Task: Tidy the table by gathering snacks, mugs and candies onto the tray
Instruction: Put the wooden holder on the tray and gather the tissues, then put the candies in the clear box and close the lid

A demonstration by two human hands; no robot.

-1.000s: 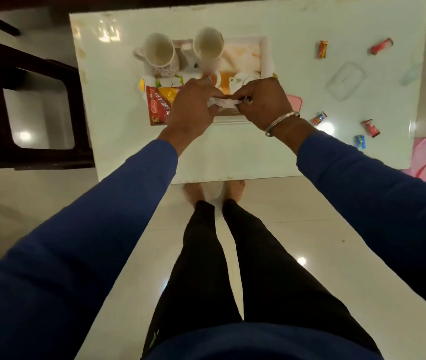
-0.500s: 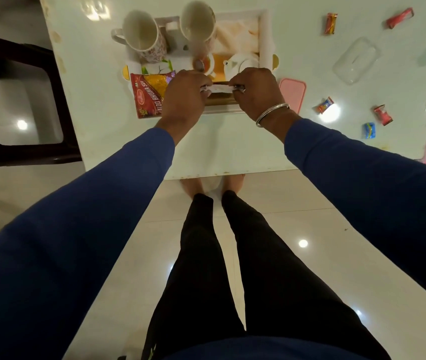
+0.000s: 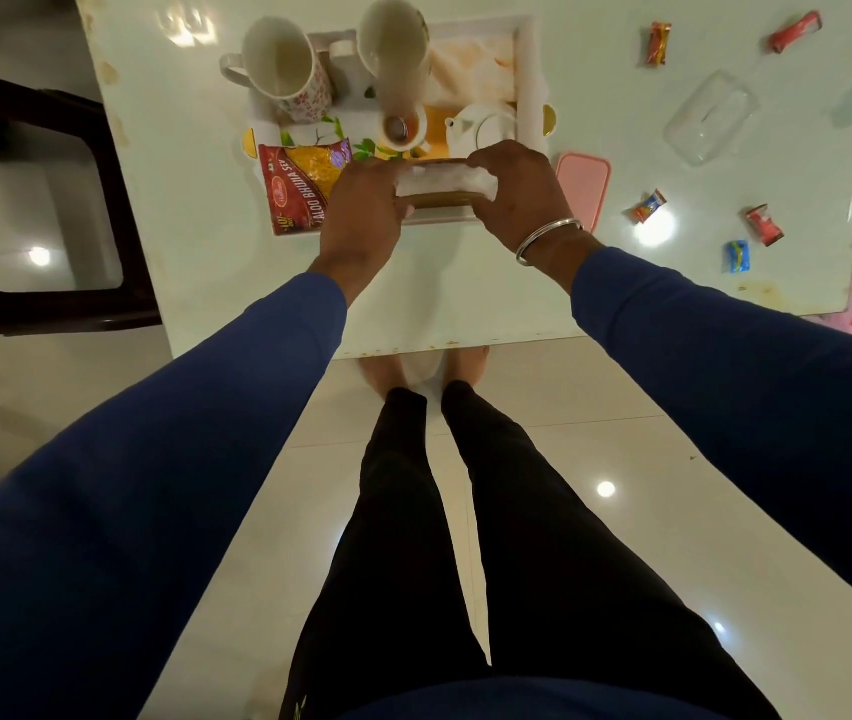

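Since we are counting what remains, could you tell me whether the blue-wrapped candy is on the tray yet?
Not yet. The blue candy lies on the bare table, well right of the tray.

— How does the light look to you?

— Dim and warm. Your ceiling lamps show as small hot spots on the glossy floor below your wrists, and another glare patch sits on the table to the right of your right hand, beside a candy.

— Sharpness?

— Soft overall. The white packet between your fingers is blown out, its detail lost. Just beyond your fingertips the right mug smears downward with motion blur.

— Edges?

— Wide-angle stretch: your blue sleeves balloon toward the lower corners, and the table's sides bow.
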